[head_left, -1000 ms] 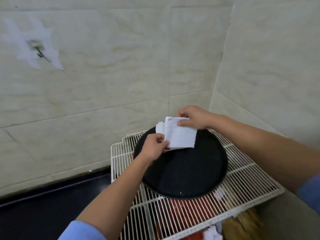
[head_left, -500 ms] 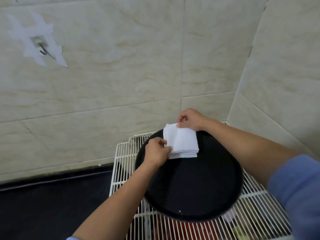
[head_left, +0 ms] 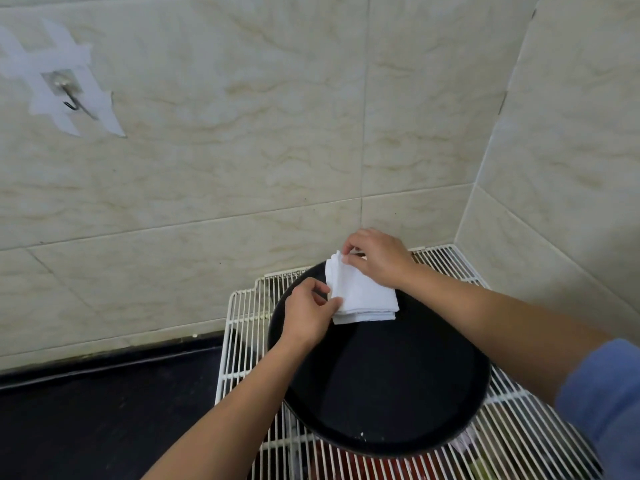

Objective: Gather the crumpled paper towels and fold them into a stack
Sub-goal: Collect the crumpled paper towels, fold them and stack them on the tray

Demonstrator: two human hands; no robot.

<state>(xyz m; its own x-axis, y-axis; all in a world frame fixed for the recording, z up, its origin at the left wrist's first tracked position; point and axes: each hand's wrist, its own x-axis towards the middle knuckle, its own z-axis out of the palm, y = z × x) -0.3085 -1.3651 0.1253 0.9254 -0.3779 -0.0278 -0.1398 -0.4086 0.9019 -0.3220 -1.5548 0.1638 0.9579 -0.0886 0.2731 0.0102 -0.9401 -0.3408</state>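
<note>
Both hands are pinching a folded paper towel stack (head_left: 363, 296) lying on a black round tray (head_left: 398, 382): left hand (head_left: 306, 315) gripping its near-left corner, right hand (head_left: 377, 259) its far corner.

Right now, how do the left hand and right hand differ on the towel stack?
Grip: the left hand holds the towel stack at its near left edge, while the right hand pinches its far corner.
Place: the left hand sits nearer the camera, over the left side of the tray, while the right hand sits farther off, by the wall-side rim.
Shared: both hold the same folded white stack, fingers curled, over the black tray.
</note>
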